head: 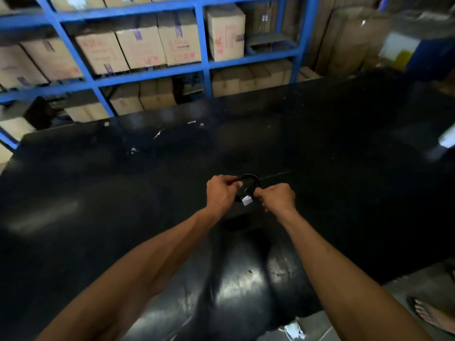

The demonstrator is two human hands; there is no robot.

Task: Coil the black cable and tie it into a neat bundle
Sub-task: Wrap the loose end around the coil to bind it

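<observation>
The black cable (253, 179) forms a small round coil held above the black table (123, 193). My left hand (220, 193) grips the coil's left side, fingers closed around the strands. My right hand (279, 196) pinches the coil's lower right part. A small white tag (247, 200) hangs from the coil between the two hands. A loose length of cable (278, 175) trails off to the right across the table. The dark cable is hard to follow against the dark surface.
Blue metal shelves (204, 57) loaded with cardboard boxes (138, 48) stand behind the table's far edge. Small white scraps (157, 134) lie on the far tabletop. A foot in a sandal (428, 311) shows at the lower right on the grey floor.
</observation>
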